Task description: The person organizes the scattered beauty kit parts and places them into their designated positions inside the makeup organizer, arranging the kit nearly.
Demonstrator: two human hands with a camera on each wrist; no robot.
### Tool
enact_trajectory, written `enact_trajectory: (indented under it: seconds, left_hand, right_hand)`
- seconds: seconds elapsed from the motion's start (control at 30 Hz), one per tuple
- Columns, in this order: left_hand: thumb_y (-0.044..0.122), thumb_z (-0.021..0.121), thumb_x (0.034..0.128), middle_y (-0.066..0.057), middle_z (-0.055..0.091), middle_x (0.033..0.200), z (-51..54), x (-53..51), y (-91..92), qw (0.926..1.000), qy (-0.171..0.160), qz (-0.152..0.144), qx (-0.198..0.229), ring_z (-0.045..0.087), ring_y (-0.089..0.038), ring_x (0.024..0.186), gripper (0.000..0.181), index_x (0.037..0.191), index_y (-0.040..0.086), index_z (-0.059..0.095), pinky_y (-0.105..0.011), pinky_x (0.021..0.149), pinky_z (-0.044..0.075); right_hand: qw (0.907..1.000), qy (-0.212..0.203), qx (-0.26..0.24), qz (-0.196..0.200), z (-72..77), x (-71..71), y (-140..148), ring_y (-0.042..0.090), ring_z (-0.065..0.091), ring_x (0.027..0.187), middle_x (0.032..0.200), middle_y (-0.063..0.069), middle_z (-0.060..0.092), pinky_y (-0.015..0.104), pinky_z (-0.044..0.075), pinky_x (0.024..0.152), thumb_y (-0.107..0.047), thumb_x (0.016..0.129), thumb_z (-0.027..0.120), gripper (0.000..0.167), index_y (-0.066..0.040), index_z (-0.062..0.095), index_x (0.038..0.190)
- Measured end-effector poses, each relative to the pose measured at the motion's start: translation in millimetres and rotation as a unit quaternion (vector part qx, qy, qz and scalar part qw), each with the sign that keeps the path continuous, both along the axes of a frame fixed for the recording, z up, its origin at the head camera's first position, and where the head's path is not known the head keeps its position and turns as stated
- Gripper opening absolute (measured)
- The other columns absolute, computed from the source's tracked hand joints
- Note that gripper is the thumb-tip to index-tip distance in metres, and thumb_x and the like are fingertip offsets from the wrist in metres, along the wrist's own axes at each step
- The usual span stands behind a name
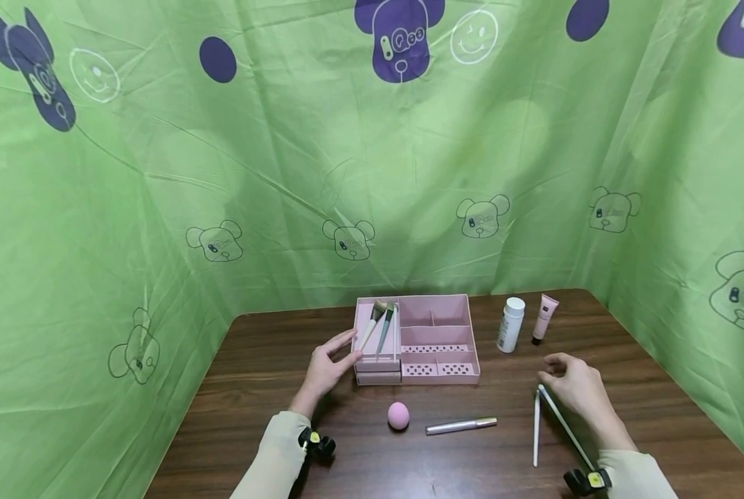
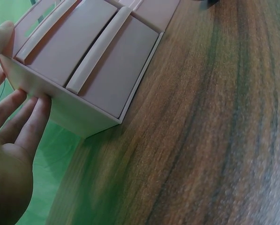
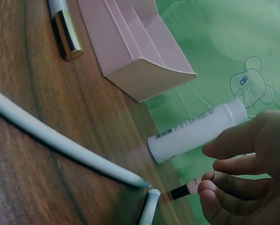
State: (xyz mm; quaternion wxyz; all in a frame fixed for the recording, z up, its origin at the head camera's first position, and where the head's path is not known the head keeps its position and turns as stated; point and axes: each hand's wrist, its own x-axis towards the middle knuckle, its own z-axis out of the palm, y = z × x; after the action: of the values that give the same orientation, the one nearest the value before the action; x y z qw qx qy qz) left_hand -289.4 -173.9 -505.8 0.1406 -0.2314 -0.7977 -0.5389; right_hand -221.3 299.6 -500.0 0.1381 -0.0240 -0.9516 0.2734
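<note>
Plainly, in the head view a pink plastic compartmented organiser [image 1: 417, 310] stands on the brown wood-grain desk [image 1: 272, 353], pale and green makeup brushes [image 1: 384, 331] lying loose on its left section; two slim white sticks [image 1: 537, 431] lie just beside the right hand [image 1: 579, 389] — a brushing sleeve could set them rolling. In the left wrist view the left hand [image 2: 11, 145] rests extended fingers against the organiser's side; a hard push might shift it and slide the brushes. In the right wrist view the right hand bends loosely, gripping nothing visible — a forward sweep could topple the white cylindrical bottle [image 3: 196, 131].
</note>
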Motion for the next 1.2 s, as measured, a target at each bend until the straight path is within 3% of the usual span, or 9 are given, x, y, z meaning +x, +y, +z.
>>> enact_trajectory:
  seconds: [0.23, 0.3, 0.37, 0.47, 0.53, 0.6, 0.7, 0.93, 1.2]
  left_hand:
    - [0.013, 0.077, 0.0842, -0.017, 0.061, 0.132, -7.8, -0.9, 1.3, 0.9998, -0.011, 0.017, 0.002, 0.057, -0.032, 0.125, 0.047, 0.127, 0.000, 0.063, -0.035, 0.111, 0.041]
    - [0.018, 0.078, 0.0838, -0.012, 0.063, 0.132, -17.0, -6.7, 0.2, 0.9997, -0.003, 0.024, 0.005, 0.057, -0.027, 0.125, 0.048, 0.127, 0.005, 0.064, -0.027, 0.111, 0.040]
    - [0.018, 0.078, 0.0838, -0.011, 0.062, 0.132, -16.5, -6.8, 0.4, 0.9996, -0.008, 0.026, 0.007, 0.057, -0.027, 0.126, 0.048, 0.128, 0.005, 0.064, -0.029, 0.112, 0.040]
    - [0.022, 0.078, 0.0835, -0.007, 0.063, 0.133, -25.7, -14.2, -2.8, 0.9996, -0.005, 0.028, 0.002, 0.057, -0.023, 0.126, 0.048, 0.128, 0.010, 0.065, -0.026, 0.111, 0.040]
    - [0.016, 0.078, 0.0832, -0.011, 0.062, 0.133, -25.7, -14.5, -1.8, 0.9994, -0.017, 0.031, 0.003, 0.056, -0.028, 0.127, 0.048, 0.128, 0.006, 0.064, -0.031, 0.112, 0.039]
    - [0.014, 0.078, 0.0827, -0.011, 0.062, 0.132, -35.1, -20.7, -2.6, 0.9993, -0.007, 0.036, 0.006, 0.056, -0.029, 0.126, 0.048, 0.128, 0.006, 0.064, -0.027, 0.111, 0.039]
    - [0.009, 0.077, 0.0825, -0.015, 0.062, 0.131, -36.0, -21.0, -1.7, 0.9993, -0.001, 0.036, 0.010, 0.056, -0.034, 0.124, 0.047, 0.127, 0.003, 0.064, -0.029, 0.111, 0.040]
    - [0.023, 0.079, 0.0826, -0.003, 0.063, 0.133, -33.0, -21.1, -5.1, 0.9996, -0.010, 0.024, 0.010, 0.057, -0.022, 0.126, 0.048, 0.128, 0.016, 0.065, -0.025, 0.111, 0.040]
    - [0.024, 0.079, 0.0825, -0.005, 0.063, 0.133, -34.8, -23.0, -6.2, 0.9997, -0.007, 0.019, 0.011, 0.057, -0.023, 0.126, 0.048, 0.128, 0.016, 0.066, -0.024, 0.111, 0.040]
  right_hand:
    - [0.9998, -0.018, 0.002, -0.011, -9.1, 4.0, 3.3, 0.036, 0.068, 0.085, 0.088, 0.011, 0.073, 0.049, 0.051, 0.071, -0.018, 0.081, 0.073, 0.031, 0.001, 0.068, 0.107]
    - [0.9996, -0.026, 0.002, -0.014, -11.0, 4.1, 4.2, 0.037, 0.067, 0.086, 0.087, 0.010, 0.073, 0.049, 0.051, 0.071, -0.018, 0.081, 0.073, 0.031, 0.000, 0.069, 0.106]
    - [0.9993, -0.034, 0.002, -0.016, -12.7, 4.1, 5.0, 0.038, 0.067, 0.087, 0.087, 0.010, 0.073, 0.049, 0.051, 0.071, -0.018, 0.081, 0.073, 0.030, 0.000, 0.069, 0.106]
    - [0.9990, -0.041, 0.002, -0.017, -15.2, 3.9, 6.3, 0.039, 0.066, 0.088, 0.088, 0.010, 0.073, 0.050, 0.051, 0.071, -0.019, 0.081, 0.073, 0.031, -0.001, 0.069, 0.106]
    - [0.9988, -0.044, 0.005, -0.018, -16.8, 4.0, 7.2, 0.039, 0.066, 0.088, 0.087, 0.009, 0.072, 0.050, 0.050, 0.070, -0.020, 0.080, 0.073, 0.031, -0.002, 0.069, 0.105]
    - [0.9987, -0.048, 0.007, -0.017, -18.1, 4.1, 7.9, 0.039, 0.066, 0.087, 0.086, 0.008, 0.072, 0.050, 0.050, 0.070, -0.021, 0.080, 0.074, 0.031, -0.002, 0.069, 0.105]
    - [0.9986, -0.050, 0.010, -0.016, -18.8, 4.6, 8.0, 0.039, 0.065, 0.086, 0.085, 0.006, 0.071, 0.049, 0.049, 0.069, -0.021, 0.080, 0.074, 0.031, -0.003, 0.069, 0.105]
    - [0.9981, -0.059, 0.016, -0.013, -22.0, 2.9, 8.4, 0.040, 0.065, 0.087, 0.086, 0.009, 0.071, 0.050, 0.049, 0.068, -0.023, 0.080, 0.074, 0.032, -0.002, 0.068, 0.104]
    - [0.9966, -0.080, 0.011, -0.019, -27.3, 1.3, 10.2, 0.037, 0.065, 0.085, 0.086, 0.007, 0.071, 0.048, 0.049, 0.065, -0.023, 0.079, 0.074, 0.029, -0.004, 0.069, 0.101]
